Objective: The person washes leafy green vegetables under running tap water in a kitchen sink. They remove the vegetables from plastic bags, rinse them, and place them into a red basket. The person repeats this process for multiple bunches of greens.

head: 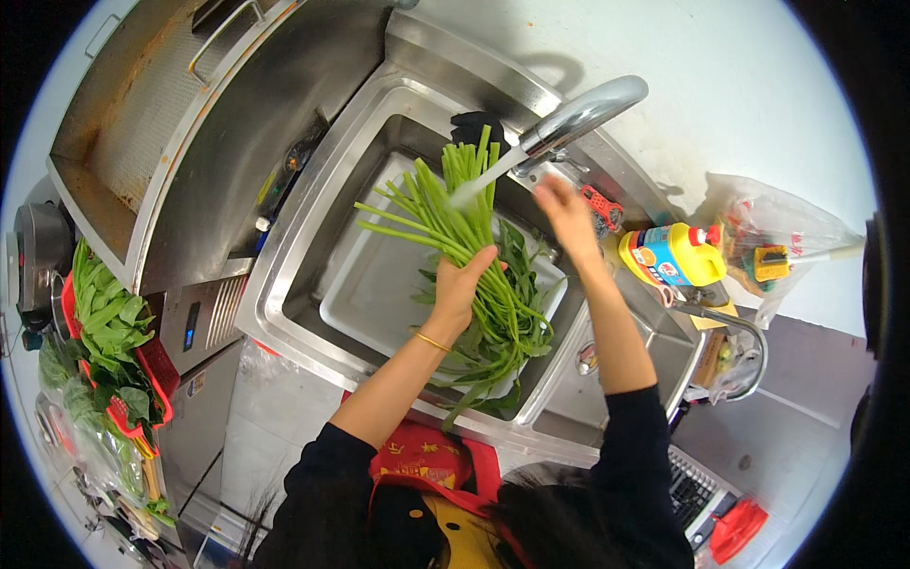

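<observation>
My left hand (458,288) grips a bunch of long green leafy vegetable stems (441,220), cut ends pointing up toward the wall and leaves hanging down. Water runs from the chrome faucet (583,114) onto the stems. Below them, a white plastic tub (362,284) sits inside the large steel sink basin (302,302); more leaves lie at its right side. My right hand (565,213) is raised near the faucet base and the sink's back right rim, its fingers blurred, with nothing seen in it. A black item (476,128) lies at the back rim, partly behind the stems.
A yellow detergent jug (672,254) and a red-handled item (603,208) stand at the back right, beside a smaller basin (569,398) and a curved metal pipe (761,355). A large steel appliance (234,128) borders the left. Red baskets (158,370) of greens are farther left.
</observation>
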The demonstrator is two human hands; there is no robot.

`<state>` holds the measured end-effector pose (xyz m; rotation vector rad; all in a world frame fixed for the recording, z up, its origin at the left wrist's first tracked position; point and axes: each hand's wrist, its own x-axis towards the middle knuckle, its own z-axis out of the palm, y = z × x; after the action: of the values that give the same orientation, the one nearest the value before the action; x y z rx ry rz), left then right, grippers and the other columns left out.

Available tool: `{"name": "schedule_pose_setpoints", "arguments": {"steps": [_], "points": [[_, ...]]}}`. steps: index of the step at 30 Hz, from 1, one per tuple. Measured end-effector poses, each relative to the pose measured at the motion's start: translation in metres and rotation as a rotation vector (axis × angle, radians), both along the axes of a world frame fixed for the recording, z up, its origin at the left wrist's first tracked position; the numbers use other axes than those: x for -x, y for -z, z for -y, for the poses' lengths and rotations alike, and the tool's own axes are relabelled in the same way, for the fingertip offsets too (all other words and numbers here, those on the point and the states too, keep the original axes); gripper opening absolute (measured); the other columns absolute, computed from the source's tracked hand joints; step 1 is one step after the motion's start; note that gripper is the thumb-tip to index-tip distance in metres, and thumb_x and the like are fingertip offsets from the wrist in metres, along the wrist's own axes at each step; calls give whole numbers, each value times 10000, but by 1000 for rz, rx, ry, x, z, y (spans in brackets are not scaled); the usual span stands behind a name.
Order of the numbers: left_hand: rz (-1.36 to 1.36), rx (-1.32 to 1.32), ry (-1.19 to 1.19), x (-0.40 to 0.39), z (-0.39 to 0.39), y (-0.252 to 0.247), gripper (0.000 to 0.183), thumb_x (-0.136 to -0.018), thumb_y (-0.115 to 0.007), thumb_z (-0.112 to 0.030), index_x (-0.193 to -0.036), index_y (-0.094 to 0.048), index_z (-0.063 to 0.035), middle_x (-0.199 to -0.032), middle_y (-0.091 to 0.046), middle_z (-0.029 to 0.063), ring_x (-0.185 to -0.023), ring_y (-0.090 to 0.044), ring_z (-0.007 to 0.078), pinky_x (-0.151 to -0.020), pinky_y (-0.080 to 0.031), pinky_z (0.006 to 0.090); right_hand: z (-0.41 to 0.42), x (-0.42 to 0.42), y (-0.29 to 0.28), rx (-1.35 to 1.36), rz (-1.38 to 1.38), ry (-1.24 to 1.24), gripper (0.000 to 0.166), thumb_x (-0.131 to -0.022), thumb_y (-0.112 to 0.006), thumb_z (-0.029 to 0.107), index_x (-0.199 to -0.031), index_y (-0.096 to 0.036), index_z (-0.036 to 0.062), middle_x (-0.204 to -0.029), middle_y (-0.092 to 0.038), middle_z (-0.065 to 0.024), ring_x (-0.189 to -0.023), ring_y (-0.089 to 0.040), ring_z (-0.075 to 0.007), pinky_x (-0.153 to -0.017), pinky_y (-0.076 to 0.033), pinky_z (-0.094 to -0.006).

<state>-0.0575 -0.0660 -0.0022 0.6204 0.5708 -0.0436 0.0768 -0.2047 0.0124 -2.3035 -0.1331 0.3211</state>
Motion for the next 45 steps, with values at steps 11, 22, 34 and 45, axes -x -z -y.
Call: {"name": "schedule_pose_setpoints", "arguments": {"steps": [11, 22, 34, 45], "points": [[136, -173, 261, 25, 1, 18, 111, -763, -581, -71, -846, -532, -15, -791, -569, 39, -707, -549, 132, -636, -449, 262, -112, 22, -5, -629, -474, -227, 436, -682, -643, 76, -1079, -472, 21, -910, -539, -42, -888, -485, -122, -732, -410, -239], [84, 381, 65, 24, -33, 11, 270, -766, -570, -78, -1015, -483, -21, -893, -555, 52, -775, -555, 155, -694, -464, 292, -151, 43, -22, -981, -458, 0, 281, -785, -566, 277, -925, -560, 34, -943, -552, -59, -843, -494, -140, -698, -396, -276], [107, 91, 185, -7, -16, 2, 143, -767, -557, -65, -892, -517, -9, -772, -583, 72, -675, -563, 135, -598, -472, 259, -105, 19, -39, -527, -273, 76, 684, -802, -522, 404, -1271, -245, -9, -1177, -428, -144, -1043, -440, -207, -879, -345, -304], [83, -796, 254, -17, 16, 21, 597, -689, -637, -199, -1079, -281, 80, -908, -525, 283, -819, -551, 378, -675, -439, 399, -114, 9, -1, -42, -4, -41, 767, -622, -655, 227, -1234, -276, -36, -983, -523, -193, -873, -543, -274, -767, -429, -325]]}}
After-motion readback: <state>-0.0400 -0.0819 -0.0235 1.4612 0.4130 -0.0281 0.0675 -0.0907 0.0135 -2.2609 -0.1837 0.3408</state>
